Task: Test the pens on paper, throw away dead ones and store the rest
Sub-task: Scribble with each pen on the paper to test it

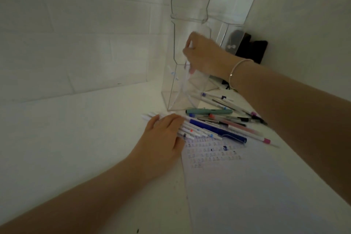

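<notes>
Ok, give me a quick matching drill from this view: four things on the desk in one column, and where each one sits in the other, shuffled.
Things:
1. white pens
2. teal pen
3. clear acrylic box
4. test paper

Places:
A. under the right hand, near the wall
B. flat on the desk, marked with rows of scribbles
C. under the left hand
D. lying just in front of the box

Pairs: 1-C, 2-D, 3-A, 4-B
</notes>
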### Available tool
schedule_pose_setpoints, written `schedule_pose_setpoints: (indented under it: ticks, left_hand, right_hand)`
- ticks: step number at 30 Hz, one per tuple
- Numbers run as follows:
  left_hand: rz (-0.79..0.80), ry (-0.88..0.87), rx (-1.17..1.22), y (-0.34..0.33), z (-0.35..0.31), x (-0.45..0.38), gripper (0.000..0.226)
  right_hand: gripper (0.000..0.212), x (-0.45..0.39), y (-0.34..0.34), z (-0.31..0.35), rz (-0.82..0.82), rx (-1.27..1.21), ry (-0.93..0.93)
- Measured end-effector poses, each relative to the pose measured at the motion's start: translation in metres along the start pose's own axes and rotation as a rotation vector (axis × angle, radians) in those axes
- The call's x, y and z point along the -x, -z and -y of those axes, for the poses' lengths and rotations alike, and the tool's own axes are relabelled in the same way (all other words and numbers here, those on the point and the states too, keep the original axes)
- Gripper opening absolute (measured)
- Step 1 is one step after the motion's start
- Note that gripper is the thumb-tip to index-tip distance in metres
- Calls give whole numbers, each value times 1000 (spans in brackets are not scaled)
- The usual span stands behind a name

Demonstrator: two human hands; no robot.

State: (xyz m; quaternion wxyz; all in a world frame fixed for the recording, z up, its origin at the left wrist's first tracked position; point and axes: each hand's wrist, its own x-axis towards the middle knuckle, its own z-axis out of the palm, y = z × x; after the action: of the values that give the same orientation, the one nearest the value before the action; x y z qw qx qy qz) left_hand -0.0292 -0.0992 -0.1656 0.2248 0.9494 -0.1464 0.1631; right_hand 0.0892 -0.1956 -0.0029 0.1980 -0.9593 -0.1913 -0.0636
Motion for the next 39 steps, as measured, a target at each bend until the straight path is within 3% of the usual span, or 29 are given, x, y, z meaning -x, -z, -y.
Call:
schedule_pose_setpoints:
  ticks: [2, 4, 6, 9, 10, 12, 15, 17, 20, 26, 30, 35, 39]
  left_hand:
    - [-16, -8, -2, 0, -1, 0, 72]
    - [-10, -14, -13, 0, 0, 0, 73]
    - [4, -9, -15, 0, 0, 0, 76]
    - [13, -6, 3, 1, -1, 0, 77]
    - [15, -5, -1, 1, 0, 0, 77]
    - [5, -7, -8, 0, 1, 0, 75]
    - [-10, -32, 4, -1, 1, -2, 64]
    - [-29, -34, 19, -2, 1, -2, 59]
    - [-31, -29, 29, -3, 1, -2, 61]
    - [-54, -30, 18, -7, 3, -2, 55]
    - [-68, -40, -17, -2, 0, -1, 59]
    - [-145, -36, 60, 6, -3, -1, 49]
    - [-162, -88, 80, 7, -6, -1, 45]
  right_hand:
    - [25, 2, -6, 1, 109, 132, 47]
    - [31, 0, -10, -2, 95, 106, 53]
    - [25, 1, -9, -6, -136, 39, 103]
    - [17, 26, -3, -9, -662, -48, 443]
    - [16, 42, -5, -10, -715, -57, 544]
    - [16, 76, -22, -19, -604, 18, 636]
    - [19, 111, -65, -46, -248, 202, 614]
    - [21, 118, -86, -62, -115, 211, 579]
    - [26, 119, -94, -68, -95, 136, 477]
    - [23, 121, -89, -58, -165, 221, 401]
    - [5, 117, -61, -55, -83, -249, 92]
    - [10, 126, -45, -55, -226, -880, -211]
    - [25, 122, -43, -52, -249, -1601, -363]
